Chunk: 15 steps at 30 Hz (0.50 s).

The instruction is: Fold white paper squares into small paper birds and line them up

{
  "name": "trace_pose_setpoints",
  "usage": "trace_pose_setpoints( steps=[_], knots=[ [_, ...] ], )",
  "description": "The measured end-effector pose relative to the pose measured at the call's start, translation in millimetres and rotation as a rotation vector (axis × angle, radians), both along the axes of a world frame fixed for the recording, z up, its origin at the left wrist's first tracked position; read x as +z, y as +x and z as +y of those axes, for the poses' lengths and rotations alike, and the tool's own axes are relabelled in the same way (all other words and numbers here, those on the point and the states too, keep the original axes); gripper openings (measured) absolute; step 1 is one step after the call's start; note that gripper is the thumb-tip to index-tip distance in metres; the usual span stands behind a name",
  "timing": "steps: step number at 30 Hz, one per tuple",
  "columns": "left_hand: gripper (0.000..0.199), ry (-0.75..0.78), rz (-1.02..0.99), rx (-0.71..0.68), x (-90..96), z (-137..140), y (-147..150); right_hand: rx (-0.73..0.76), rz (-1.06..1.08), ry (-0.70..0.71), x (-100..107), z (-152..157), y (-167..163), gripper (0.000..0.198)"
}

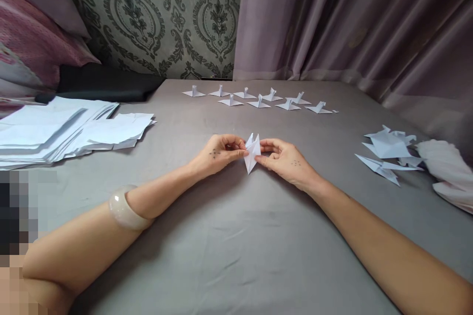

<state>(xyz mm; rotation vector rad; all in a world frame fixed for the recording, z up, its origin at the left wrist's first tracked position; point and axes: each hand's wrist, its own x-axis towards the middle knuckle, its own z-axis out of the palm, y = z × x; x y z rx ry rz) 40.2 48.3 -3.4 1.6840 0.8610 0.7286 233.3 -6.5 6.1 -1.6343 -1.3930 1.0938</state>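
Note:
Between my two hands is a small white folded-paper piece (253, 153), with two narrow points at the top and one point at the bottom. My left hand (224, 153) pinches its left side between thumb and fingers. On the other side, my right hand (283, 160) grips the right edge, its thumb lying across the front. Both hands are low over the grey cloth surface (236, 236). Farther back stand several finished-looking paper cranes (259, 102) in two rows, their wings spread flat.
A stack of white paper sheets (74, 130) lies at the left, beside a black item (107, 83). To the right are several loose folded papers (389, 145) and a crumpled whitish cloth (445, 167). Behind the surface hang purple curtains (281, 19) and patterned wallpaper (173, 15).

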Motion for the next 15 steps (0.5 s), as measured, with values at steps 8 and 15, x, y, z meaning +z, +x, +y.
trace_pose_setpoints(
  steps=[8,15],
  knots=[
    [0.027,-0.134,-0.21,-0.003,8.0,-5,3,-0.013,0.263,-0.087,11,-4,2,0.048],
    [0.03,-0.197,-0.279,0.008,6.9,-5,3,0.058,0.289,-0.032,13,-5,3,0.037]
  ],
)
